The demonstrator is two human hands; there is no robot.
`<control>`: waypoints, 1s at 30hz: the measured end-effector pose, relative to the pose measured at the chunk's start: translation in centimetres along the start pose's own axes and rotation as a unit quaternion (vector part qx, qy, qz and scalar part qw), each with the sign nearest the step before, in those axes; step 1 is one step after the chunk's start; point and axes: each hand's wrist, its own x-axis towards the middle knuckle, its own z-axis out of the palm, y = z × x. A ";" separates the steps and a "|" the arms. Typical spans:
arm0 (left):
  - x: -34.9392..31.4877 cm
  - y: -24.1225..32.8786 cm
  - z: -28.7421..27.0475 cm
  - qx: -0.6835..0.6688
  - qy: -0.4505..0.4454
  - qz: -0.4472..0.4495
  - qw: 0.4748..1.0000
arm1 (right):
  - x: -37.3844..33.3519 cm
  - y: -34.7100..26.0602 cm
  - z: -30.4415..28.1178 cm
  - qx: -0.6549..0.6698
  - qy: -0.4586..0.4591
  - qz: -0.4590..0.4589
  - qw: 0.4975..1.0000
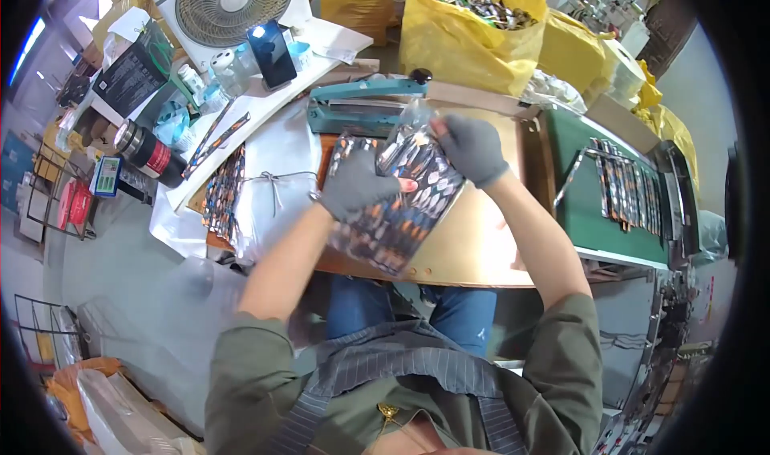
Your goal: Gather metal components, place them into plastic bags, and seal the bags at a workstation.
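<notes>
Far left of the frame there's a black cylindrical flask with a red band [152, 154], tilted over, and above it a white fan with a round grille [233, 2] up in the upper left. A black smartphone [273, 56] is propped upright just right of the flask and bottles. Below that, a bunch of loose dark patterned sticks [223, 194] sits beside white plastic sheeting [277, 186] with a dark tie knotted across it.

Then the main bit, around the middle of the frame: a clear plastic bag packed with dark sticks in an orange, white and blue pattern [425, 182]. Its long axis runs on a slant, see-through upper end pointing to the top of the frame and a bit right, packed end down toward the lower left. The left hand in a grey glove [361, 189] lies across its left side, bare thumb tip pointing right; it's kinda blurry, so I can't tell how tightly those fingers are closed. A teal long-armed metal device [361, 102] sits just above. The right hand in a grey glove [473, 146] has its fingers curled narrow, pinching the bag's upper right edge.

Under it all is a shiny tan tabletop [489, 238]. Upper right of centre, a big yellow sack [473, 46]; far right, a green board [581, 206] with a row of patterned sticks [630, 189] on it.
</notes>
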 end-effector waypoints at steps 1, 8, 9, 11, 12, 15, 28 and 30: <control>1.1 -4.0 -0.1 0.016 0.078 -0.014 0.997 | 0.9 1.2 2.7 -0.082 -0.046 -0.020 0.995; 6.6 -9.6 -2.4 -0.231 0.132 -0.118 0.957 | 10.7 5.0 9.8 -0.026 0.056 0.205 0.977; 7.6 -11.3 -3.6 -0.265 0.169 -0.109 0.943 | 12.8 2.7 9.0 0.002 0.007 0.157 0.988; 9.1 -11.4 -6.3 -0.265 0.132 -0.258 0.919 | 13.9 2.1 9.3 0.000 0.029 0.154 0.988; 9.6 -12.0 -6.9 -0.261 0.134 -0.257 0.921 | 13.5 3.3 10.0 -0.029 0.021 0.169 0.985; 10.6 -14.1 -6.7 -0.197 0.136 -0.188 0.953 | 8.8 9.8 14.6 -0.159 -0.135 0.241 0.948; 9.9 -15.1 -7.1 -0.174 0.152 -0.203 0.951 | 7.6 9.0 16.5 -0.025 -0.015 0.273 0.962; 9.8 -14.5 -7.0 -0.182 0.158 -0.176 0.954 | 7.1 9.0 17.5 -0.024 0.059 0.258 0.964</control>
